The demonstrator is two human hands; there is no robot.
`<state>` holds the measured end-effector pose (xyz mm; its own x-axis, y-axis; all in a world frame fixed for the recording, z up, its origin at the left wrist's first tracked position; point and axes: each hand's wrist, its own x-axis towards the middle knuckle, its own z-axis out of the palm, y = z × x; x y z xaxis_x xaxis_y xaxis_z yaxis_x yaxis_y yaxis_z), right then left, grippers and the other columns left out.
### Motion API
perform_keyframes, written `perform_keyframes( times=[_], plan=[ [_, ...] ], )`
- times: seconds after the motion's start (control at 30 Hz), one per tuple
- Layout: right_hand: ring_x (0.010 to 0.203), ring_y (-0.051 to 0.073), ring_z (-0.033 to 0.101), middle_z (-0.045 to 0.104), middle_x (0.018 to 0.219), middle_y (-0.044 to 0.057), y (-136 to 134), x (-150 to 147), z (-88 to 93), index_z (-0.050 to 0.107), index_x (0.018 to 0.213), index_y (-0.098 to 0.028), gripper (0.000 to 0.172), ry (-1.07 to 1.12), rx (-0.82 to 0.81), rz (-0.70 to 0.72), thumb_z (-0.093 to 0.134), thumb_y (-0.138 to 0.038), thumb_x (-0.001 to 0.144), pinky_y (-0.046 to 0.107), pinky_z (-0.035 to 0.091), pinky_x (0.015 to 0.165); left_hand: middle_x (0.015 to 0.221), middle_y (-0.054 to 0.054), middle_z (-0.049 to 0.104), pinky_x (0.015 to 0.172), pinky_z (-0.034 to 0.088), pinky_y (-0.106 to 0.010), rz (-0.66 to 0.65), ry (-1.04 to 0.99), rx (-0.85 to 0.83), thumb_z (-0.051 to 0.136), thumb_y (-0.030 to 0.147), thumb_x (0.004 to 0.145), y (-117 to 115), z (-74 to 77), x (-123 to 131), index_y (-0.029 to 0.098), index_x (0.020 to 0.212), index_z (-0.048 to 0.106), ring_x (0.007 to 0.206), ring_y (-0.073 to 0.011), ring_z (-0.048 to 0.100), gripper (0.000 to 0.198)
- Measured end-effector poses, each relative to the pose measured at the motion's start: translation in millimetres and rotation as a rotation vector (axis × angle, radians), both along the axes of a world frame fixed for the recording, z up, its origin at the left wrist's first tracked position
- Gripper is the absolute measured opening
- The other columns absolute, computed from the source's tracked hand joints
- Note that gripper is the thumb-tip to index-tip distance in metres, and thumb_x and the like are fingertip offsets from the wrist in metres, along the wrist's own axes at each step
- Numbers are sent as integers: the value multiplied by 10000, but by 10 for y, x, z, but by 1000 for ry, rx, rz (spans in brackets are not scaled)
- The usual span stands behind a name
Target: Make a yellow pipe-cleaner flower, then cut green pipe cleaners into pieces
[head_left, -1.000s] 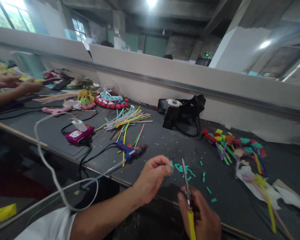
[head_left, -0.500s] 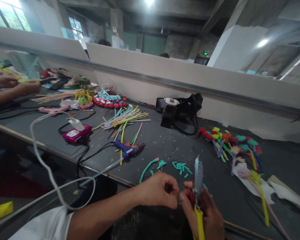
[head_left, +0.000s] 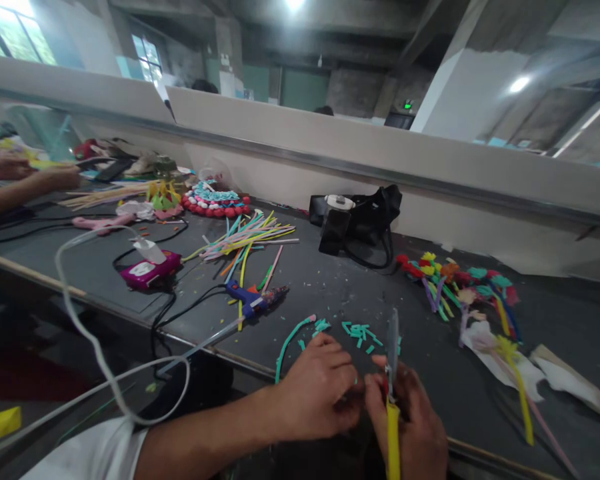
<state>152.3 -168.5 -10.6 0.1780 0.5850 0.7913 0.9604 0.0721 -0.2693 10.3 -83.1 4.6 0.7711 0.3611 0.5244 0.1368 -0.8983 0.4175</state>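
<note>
My right hand (head_left: 410, 420) is wrapped around scissors (head_left: 393, 427) with yellow handles, their grey blades pointing up and away from me. Close beside it, my left hand (head_left: 325, 387) is closed with its fingers curled. A speck of green shows at its fingertips, too small to name. Beyond the hands lie short cut green pieces (head_left: 363, 332) in loose clusters on the dark table. A curved green fuzzy stem (head_left: 291, 340) with a pink tip runs down behind my left hand.
A blue glue gun (head_left: 250, 300) lies left of centre, before a pile of coloured stems (head_left: 250, 240). Further left is a purple power strip (head_left: 153, 268) with a white cable. A black bag (head_left: 375, 217) rests at the back, with fuzzy flowers (head_left: 450, 273) right. Another person's hands (head_left: 55, 179) work at far left.
My left hand has turned, its back now facing up more, and its fingers have drawn toward me. The scissor blades now look closer together. The view has shifted slightly.
</note>
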Motion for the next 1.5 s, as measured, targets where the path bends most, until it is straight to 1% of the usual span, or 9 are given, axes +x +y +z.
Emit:
perform_keyframes(
  times=[0.1,0.2,0.27,0.4,0.47,0.53,0.77,1.17,1.5],
  plan=[
    [592,126,698,703,767,55,14,-22,15,590,969,-137,251,16,-23,-1,480,-358,923,168,529,571,643,-10,565,736,350,-314,54,9,64,567,193,716,-36,-33,27,169,674,533,654,-139,490,59],
    [589,131,698,702,758,51,8,-44,50,588,966,-145,259,28,-29,26,476,-375,927,176,532,566,597,1,536,682,340,-296,85,-63,-81,580,175,678,-47,-24,51,165,620,524,624,-129,467,81],
    [590,136,698,707,771,54,-1,-49,67,590,980,-150,275,37,-30,36,486,-399,924,184,535,560,582,10,529,657,344,-276,90,-158,-350,582,159,672,-14,20,45,161,604,543,612,-118,466,79],
    [619,141,705,719,807,47,-22,-33,25,590,1021,-164,274,67,-96,81,532,-403,899,188,547,581,611,20,535,592,342,-225,99,-422,-1090,631,193,684,129,157,-24,146,648,602,584,-88,441,66],
    [619,135,703,722,799,37,-27,-27,-33,591,1025,-165,271,84,-139,117,560,-393,883,182,551,593,617,24,544,599,343,-217,95,-574,-1313,669,196,658,195,209,-59,141,674,627,587,-81,435,71],
    [603,129,697,723,777,28,-27,-31,-96,598,1023,-166,272,96,-183,157,587,-387,864,175,550,584,601,23,551,613,348,-218,67,-681,-1419,682,178,638,233,242,-79,138,667,639,592,-83,442,65],
    [675,147,716,737,837,44,-27,-60,-210,612,1040,-169,277,125,-297,209,592,-372,853,180,559,585,562,20,561,601,347,-218,17,-792,-1505,708,169,615,238,301,-110,140,635,659,566,-83,457,61],
    [730,151,721,731,851,48,-32,3,-234,591,1052,-157,260,19,-296,211,563,-337,867,185,564,673,629,24,570,614,357,-207,-14,-780,-1464,754,172,622,232,272,-122,144,647,676,599,-69,461,87],
    [669,149,716,735,805,42,-51,-29,-179,610,1025,-158,254,15,-273,199,550,-360,883,182,558,628,628,20,584,616,364,-207,-16,-797,-1483,754,160,602,203,302,-105,147,624,676,607,-76,477,82]
  ],
)
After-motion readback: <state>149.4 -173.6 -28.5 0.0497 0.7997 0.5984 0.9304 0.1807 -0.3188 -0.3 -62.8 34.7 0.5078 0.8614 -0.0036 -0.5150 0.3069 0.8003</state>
